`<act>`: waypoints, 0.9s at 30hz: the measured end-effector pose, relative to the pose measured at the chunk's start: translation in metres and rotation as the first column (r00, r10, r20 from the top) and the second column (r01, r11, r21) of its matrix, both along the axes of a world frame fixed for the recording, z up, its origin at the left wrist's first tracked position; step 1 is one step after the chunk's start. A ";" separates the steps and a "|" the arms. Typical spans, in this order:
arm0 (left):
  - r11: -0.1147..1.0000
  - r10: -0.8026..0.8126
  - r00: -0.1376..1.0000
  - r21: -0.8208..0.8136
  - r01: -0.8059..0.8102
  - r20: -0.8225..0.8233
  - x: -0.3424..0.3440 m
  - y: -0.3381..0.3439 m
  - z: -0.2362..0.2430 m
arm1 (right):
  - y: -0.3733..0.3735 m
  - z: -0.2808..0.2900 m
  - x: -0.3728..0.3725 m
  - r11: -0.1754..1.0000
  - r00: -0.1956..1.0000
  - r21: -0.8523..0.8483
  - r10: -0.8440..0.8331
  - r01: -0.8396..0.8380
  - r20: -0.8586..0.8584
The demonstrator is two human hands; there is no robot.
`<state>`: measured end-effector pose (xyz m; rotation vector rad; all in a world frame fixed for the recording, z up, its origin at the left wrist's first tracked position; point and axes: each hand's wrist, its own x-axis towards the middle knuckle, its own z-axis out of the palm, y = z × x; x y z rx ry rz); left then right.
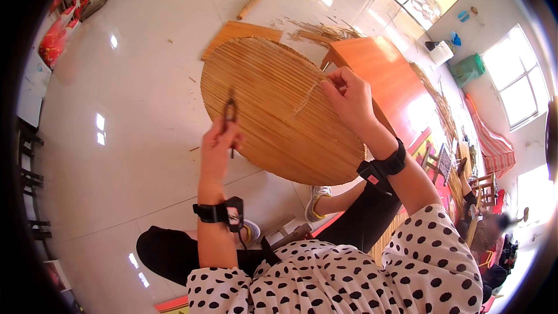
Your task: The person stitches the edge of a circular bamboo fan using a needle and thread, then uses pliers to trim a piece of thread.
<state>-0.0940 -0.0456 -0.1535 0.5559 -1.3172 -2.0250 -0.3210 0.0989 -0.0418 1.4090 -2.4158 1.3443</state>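
A large oval-looking mat of pale straw stalks, laid side by side, is tilted in front of me. My right hand is at its far right edge, thumb and fingers pinched together on a thin pale thread. The thread's loose end trails across the mat's face. Over the mat's left side, my left hand grips a dark metal tool with a looped shape, like small scissors; motion blurs it a little. The tool is above the mat, away from the thread.
An orange wooden table stands just beyond the mat on the right. Behind the mat lies a wooden board, with loose straw scattered nearby. Another person sits at the far right. My knees are below the mat.
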 end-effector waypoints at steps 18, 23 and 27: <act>0.270 0.499 0.837 -0.958 0.094 0.222 -0.025 0.065 0.084 | 0.001 0.003 0.016 0.998 0.997 -0.037 0.055 -0.057 -0.047; 0.210 0.541 0.813 -0.971 0.118 0.216 -0.025 0.070 0.089 | -0.001 0.005 0.021 0.996 0.996 -0.041 0.077 -0.078 -0.033; 0.181 0.557 0.801 -0.973 0.142 0.220 -0.025 0.070 0.089 | -0.002 0.005 0.023 0.995 0.995 -0.048 0.085 -0.087 -0.050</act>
